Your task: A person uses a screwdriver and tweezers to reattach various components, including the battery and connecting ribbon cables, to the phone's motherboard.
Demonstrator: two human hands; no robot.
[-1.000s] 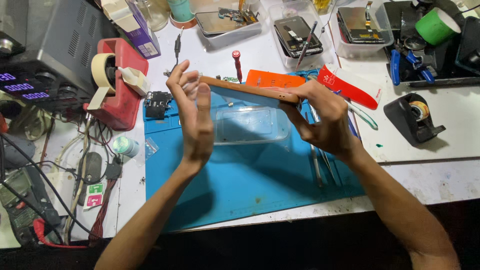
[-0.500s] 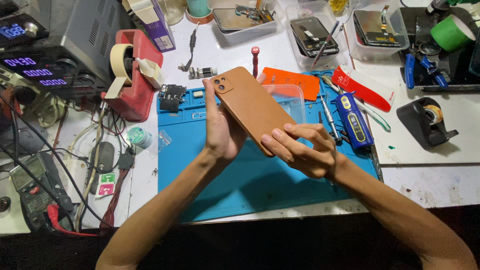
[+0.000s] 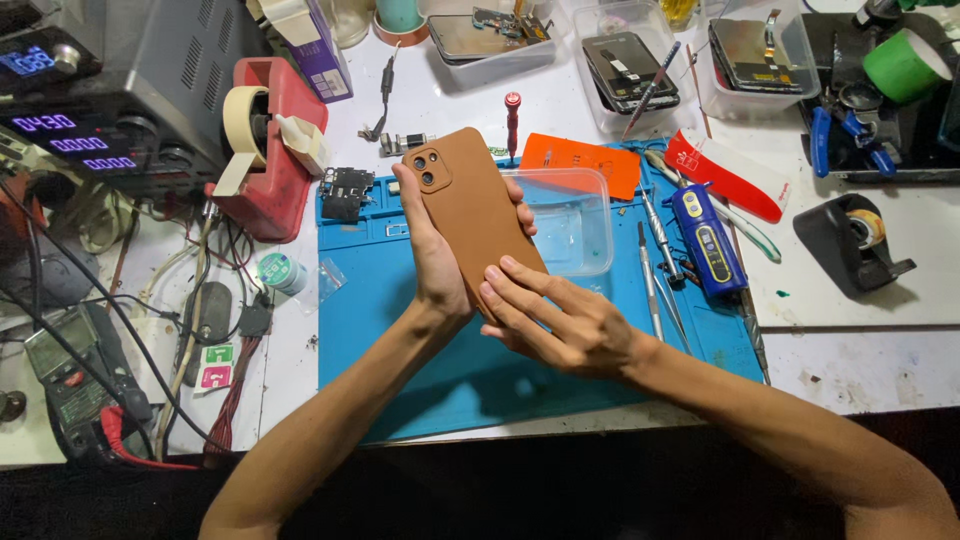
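Left hand [image 3: 432, 262]: gripping the brown rubbery phone case [image 3: 472, 212], camera cutout up.
Right hand [image 3: 560, 322]: fingers pressing flat on the case's lower end.
Below: blue silicone work mat [image 3: 400, 330].

White workbench [image 3: 860, 340], blue mat [image 3: 400, 330]
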